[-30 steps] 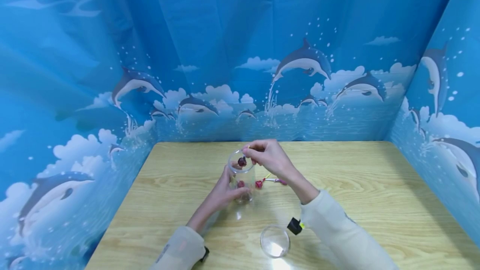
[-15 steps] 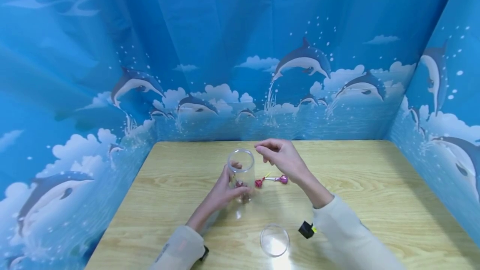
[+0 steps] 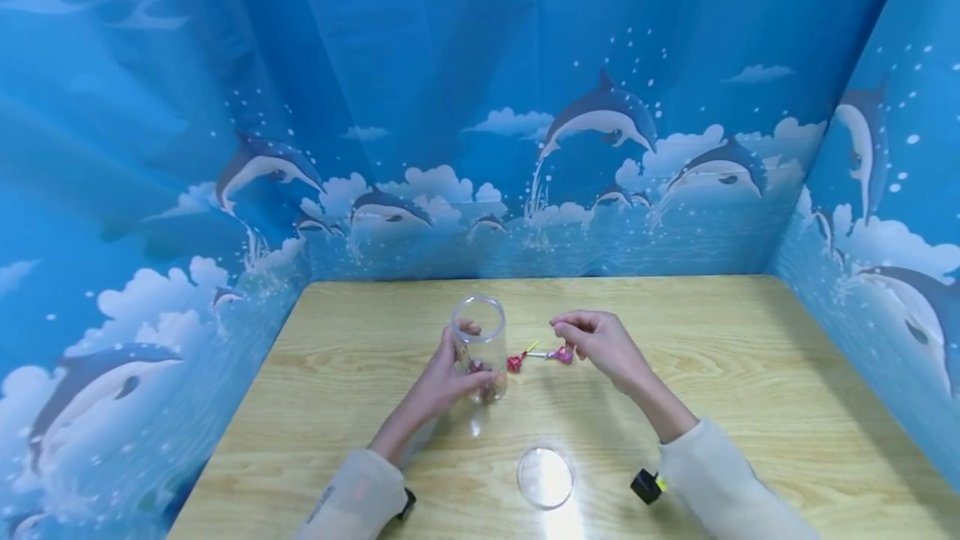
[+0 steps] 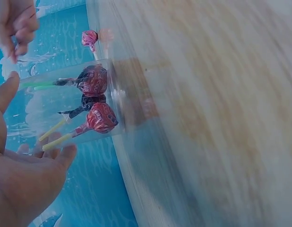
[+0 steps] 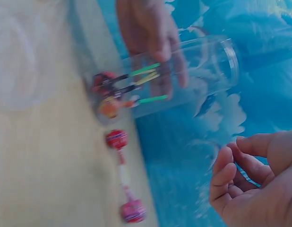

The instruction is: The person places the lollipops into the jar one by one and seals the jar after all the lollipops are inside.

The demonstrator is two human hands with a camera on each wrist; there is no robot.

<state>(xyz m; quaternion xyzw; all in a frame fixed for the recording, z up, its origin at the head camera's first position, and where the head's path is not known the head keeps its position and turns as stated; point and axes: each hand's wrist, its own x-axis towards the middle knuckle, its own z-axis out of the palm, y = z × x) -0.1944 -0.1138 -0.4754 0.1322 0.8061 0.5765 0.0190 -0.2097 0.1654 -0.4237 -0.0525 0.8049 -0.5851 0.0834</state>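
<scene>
Head view: lid near jar.

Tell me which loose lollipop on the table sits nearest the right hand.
The pink lollipop, right beside the right hand's fingers. The red lollipop lies further off, next to the jar.

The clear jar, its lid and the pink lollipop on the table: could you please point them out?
clear jar (image 3: 480,332), head view, upper wall.
lid (image 3: 546,477), head view, centre.
pink lollipop (image 3: 562,354), head view, wrapped head.

I see my left hand wrapped around the clear jar on the counter, three lollipops inside, another lollipop beyond.
</scene>
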